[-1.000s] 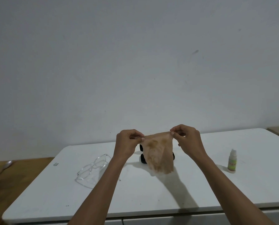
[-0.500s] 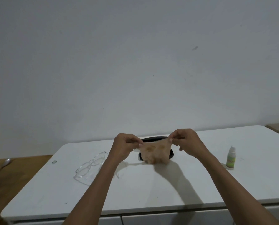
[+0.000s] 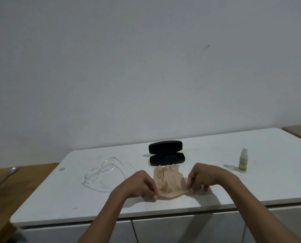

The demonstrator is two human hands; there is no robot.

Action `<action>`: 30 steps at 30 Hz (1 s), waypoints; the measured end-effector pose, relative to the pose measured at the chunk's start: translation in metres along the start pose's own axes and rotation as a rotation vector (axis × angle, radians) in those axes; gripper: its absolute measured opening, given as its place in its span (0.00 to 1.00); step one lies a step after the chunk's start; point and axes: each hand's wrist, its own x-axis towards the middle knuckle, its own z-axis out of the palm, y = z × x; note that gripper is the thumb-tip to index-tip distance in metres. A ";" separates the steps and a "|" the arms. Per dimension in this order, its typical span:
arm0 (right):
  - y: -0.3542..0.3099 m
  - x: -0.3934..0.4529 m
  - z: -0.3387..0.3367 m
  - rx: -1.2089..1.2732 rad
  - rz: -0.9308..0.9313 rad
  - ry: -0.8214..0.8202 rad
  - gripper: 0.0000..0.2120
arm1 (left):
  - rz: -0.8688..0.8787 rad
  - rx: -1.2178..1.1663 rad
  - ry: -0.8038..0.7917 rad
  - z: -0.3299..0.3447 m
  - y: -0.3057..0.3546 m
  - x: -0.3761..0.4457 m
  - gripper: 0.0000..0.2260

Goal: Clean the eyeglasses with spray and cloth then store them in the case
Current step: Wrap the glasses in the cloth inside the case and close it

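A beige stained cloth [image 3: 168,181] lies rumpled on the white table [image 3: 216,188], near its front edge. My left hand [image 3: 139,185] pinches the cloth's near left corner and my right hand [image 3: 201,178] pinches its near right corner, both low on the tabletop. Clear-framed eyeglasses [image 3: 100,171] rest on the table to the left of my left hand, apart from it. A black glasses case [image 3: 166,153] stands open just behind the cloth. A small green spray bottle [image 3: 243,163] stands upright to the right.
The table backs onto a plain white wall. A wooden surface [image 3: 14,186] lies to the left with a metal utensil [image 3: 9,173] on it. Another wooden edge [image 3: 300,131] shows at the far right. White cabinet fronts sit below the table edge.
Both hands came down and toward me, bringing the cloth from hanging in the air in front of the case to lying on the table. The case is now in full view.
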 end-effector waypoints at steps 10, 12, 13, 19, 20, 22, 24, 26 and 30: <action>-0.005 -0.010 -0.004 -0.004 0.105 -0.064 0.05 | -0.064 -0.014 -0.074 -0.002 0.008 -0.001 0.14; -0.002 -0.001 -0.003 0.026 0.072 0.124 0.06 | -0.063 -0.047 0.094 -0.002 0.005 0.006 0.11; 0.001 0.006 -0.001 0.035 0.065 0.229 0.05 | -0.066 -0.049 0.203 -0.002 0.003 0.012 0.09; -0.004 0.052 0.015 0.081 0.110 0.574 0.10 | -0.152 0.014 0.640 0.001 -0.007 0.054 0.06; -0.007 0.056 0.017 0.060 0.123 0.592 0.08 | -0.157 0.027 0.632 0.001 -0.007 0.059 0.05; -0.010 0.064 0.019 0.010 0.143 0.619 0.09 | -0.151 0.059 0.606 0.000 -0.004 0.069 0.04; -0.013 0.070 0.021 -0.025 0.159 0.631 0.13 | -0.145 0.076 0.579 0.000 -0.003 0.078 0.04; -0.015 0.074 0.023 -0.059 0.166 0.641 0.13 | -0.156 0.089 0.557 0.001 -0.006 0.084 0.04; -0.013 0.078 0.027 -0.099 0.169 0.656 0.11 | -0.180 0.105 0.553 0.006 -0.012 0.092 0.04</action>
